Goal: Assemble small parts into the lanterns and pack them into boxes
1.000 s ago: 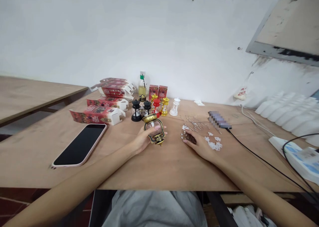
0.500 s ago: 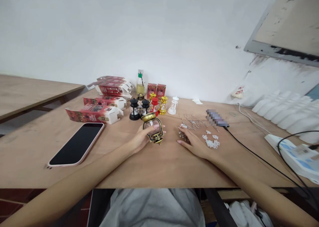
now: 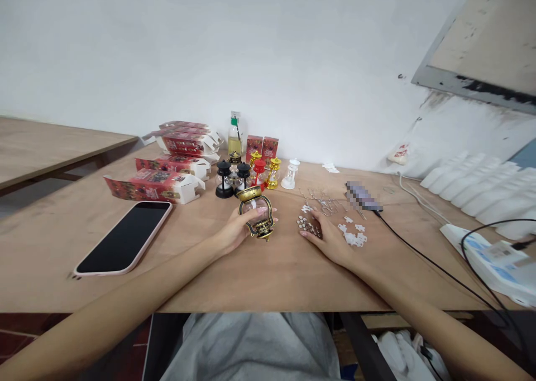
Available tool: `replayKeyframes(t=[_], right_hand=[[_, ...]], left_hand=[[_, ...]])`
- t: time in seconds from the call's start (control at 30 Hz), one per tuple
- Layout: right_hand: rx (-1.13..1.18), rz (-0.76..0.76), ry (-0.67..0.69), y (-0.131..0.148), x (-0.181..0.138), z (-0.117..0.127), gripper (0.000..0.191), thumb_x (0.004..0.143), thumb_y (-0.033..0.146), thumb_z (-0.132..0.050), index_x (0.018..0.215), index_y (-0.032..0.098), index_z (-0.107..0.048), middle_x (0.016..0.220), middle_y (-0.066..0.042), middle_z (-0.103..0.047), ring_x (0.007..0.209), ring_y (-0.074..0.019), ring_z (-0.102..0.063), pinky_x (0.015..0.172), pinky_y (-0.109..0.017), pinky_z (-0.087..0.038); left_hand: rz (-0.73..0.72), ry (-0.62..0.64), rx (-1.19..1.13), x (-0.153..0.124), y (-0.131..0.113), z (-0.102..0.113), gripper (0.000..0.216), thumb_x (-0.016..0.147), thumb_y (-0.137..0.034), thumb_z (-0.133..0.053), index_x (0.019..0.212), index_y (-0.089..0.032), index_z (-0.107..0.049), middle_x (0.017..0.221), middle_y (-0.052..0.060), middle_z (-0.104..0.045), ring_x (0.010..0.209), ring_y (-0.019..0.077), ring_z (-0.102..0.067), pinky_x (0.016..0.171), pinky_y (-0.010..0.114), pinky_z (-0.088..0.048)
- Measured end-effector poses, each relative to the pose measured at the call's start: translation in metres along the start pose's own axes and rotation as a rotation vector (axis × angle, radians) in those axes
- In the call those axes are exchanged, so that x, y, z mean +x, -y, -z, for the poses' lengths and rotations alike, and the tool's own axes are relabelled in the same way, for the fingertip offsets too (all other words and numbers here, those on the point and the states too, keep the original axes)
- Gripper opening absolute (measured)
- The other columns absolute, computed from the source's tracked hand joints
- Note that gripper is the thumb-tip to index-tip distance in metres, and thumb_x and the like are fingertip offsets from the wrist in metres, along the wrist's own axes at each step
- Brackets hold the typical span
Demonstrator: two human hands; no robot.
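Observation:
My left hand (image 3: pixel 237 228) is closed around a small black-and-gold lantern (image 3: pixel 263 228) with a clear body. The lantern is tilted, its wide base up and its knobbed cap down. My right hand (image 3: pixel 333 239) rests on the table over a cluster of small round silvery pieces (image 3: pixel 302 223), possibly button cells. Its thumb and index finger are apart; its other fingers partly hide the pieces. Behind the pieces lie bent wire handles (image 3: pixel 329 203), and right of the hand are flat white plastic tabs (image 3: pixel 355 238).
Several small lanterns stand behind, among them a black one (image 3: pixel 224 180), a red one (image 3: pixel 259 174) and a white one (image 3: pixel 290 175). Red printed boxes (image 3: pixel 153 186) and a phone (image 3: pixel 125 239) lie left. A bottle (image 3: pixel 235 135), a cabled device (image 3: pixel 363 197) and a power strip (image 3: pixel 489 264) are around.
My right hand has drawn slightly back and right, showing more of the silvery pieces. My left hand keeps its hold on the lantern. The camera view has shifted a little.

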State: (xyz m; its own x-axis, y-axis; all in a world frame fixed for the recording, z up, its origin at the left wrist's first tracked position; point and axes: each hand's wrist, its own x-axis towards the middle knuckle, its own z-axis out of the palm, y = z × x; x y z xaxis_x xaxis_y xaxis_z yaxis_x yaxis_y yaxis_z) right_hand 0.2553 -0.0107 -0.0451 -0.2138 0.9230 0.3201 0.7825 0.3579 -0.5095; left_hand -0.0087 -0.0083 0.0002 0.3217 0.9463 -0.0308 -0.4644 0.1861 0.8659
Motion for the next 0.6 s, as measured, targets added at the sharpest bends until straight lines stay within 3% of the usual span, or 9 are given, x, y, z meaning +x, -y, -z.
replayKeyframes(t=[0.2, 0.43, 0.6], right_hand=[[0.026, 0.163, 0.099, 0.008, 0.009, -0.003, 0.061, 0.088, 0.047, -0.051, 0.140, 0.022, -0.032, 0.147, -0.013, -0.040, 0.135, -0.0260, -0.039, 0.111, -0.048, -0.035], [0.095, 0.365, 0.255, 0.015, 0.033, -0.010, 0.044, 0.092, 0.038, -0.046, 0.133, 0.023, -0.044, 0.144, -0.010, -0.044, 0.135, -0.0212, -0.040, 0.112, -0.043, -0.035], [0.092, 0.431, 0.268, 0.022, 0.051, -0.019, 0.042, 0.093, 0.037, -0.045, 0.132, 0.022, -0.046, 0.143, -0.010, -0.046, 0.135, -0.0212, -0.040, 0.111, -0.044, -0.035]], left_hand=[[0.028, 0.005, 0.003, -0.002, 0.002, -0.001, 0.043, 0.059, -0.029, -0.080, 0.095, -0.014, -0.061, 0.100, 0.012, -0.072, 0.084, 0.0270, -0.070, 0.072, 0.035, -0.056], [0.017, 0.008, 0.014, -0.001, 0.001, 0.000, 0.044, 0.060, -0.030, -0.080, 0.096, -0.015, -0.061, 0.105, 0.012, -0.071, 0.086, 0.0278, -0.070, 0.074, 0.037, -0.056], [0.011, -0.010, 0.026, 0.000, 0.000, 0.000, 0.044, 0.060, -0.031, -0.080, 0.096, -0.015, -0.061, 0.102, 0.011, -0.071, 0.086, 0.0278, -0.070, 0.074, 0.037, -0.056]])
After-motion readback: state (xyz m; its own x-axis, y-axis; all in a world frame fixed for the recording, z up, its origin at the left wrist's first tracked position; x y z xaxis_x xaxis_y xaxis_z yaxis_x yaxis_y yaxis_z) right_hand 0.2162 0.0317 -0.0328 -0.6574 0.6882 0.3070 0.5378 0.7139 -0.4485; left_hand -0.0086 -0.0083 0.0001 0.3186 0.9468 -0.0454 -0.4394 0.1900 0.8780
